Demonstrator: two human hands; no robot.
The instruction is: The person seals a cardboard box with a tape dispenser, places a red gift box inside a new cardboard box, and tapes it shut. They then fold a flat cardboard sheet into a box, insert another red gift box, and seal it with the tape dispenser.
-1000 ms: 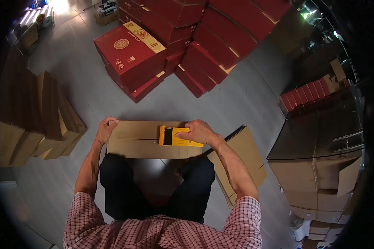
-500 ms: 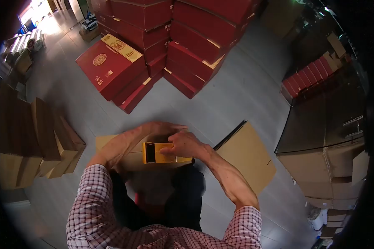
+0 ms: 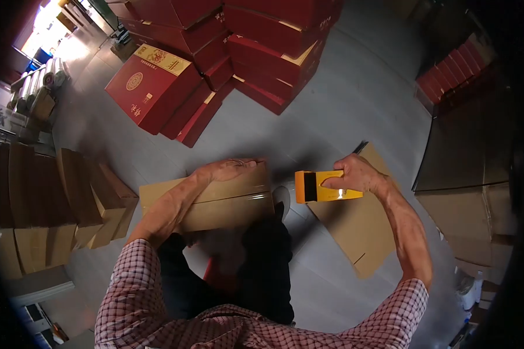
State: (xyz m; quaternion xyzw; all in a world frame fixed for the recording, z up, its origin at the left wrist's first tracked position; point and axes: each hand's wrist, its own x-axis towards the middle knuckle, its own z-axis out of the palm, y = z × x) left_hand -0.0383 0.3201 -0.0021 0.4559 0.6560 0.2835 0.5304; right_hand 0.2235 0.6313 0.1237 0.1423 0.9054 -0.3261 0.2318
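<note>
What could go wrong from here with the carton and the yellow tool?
The carton might shift: the left grip rests near its far edge, with no second one on it. The yellow tool, in the right grip alone, could slip and land on the flat cardboard nearby.

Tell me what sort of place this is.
Probably a storeroom or packing area: red boxes stand stacked on the floor, brown cardboard is gathered at the picture's left, and a yellow tool is held beside a brown box.
</note>
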